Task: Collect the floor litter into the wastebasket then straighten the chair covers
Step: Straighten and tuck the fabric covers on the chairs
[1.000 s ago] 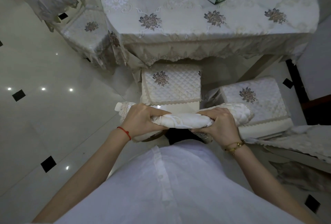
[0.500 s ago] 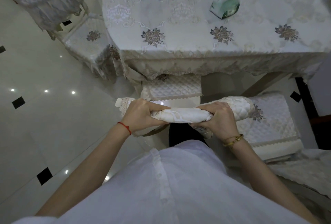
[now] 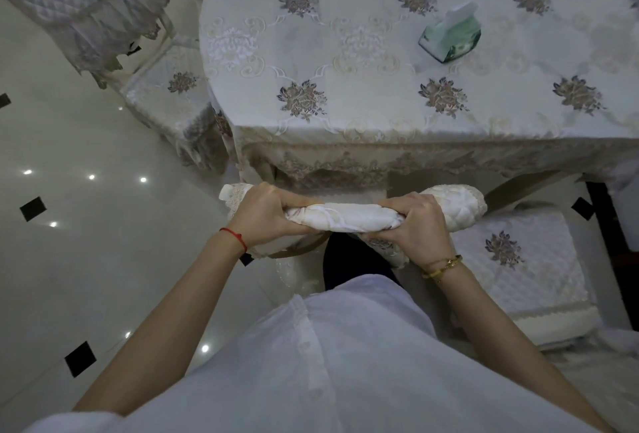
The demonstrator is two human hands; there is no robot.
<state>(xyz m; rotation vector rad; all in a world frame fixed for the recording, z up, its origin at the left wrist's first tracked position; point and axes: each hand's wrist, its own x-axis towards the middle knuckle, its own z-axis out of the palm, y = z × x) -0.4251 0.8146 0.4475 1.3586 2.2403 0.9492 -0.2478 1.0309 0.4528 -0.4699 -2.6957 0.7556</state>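
We see the rolled cream quilted chair cover [image 3: 349, 216] lying left-right | left hand [image 3: 264, 216] and right hand [image 3: 413, 228] each clamp it | flowered-cloth desk [image 3: 380, 86] behind | glossy tiled floor [image 3: 86, 259].

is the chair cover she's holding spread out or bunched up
Bunched up: the chair cover is gathered into a thick roll, gripped by the left hand and right hand.

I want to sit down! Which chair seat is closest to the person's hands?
The seat on the right, just below the right hand. The other seat sits farther off, at the table's left end beyond the left hand.
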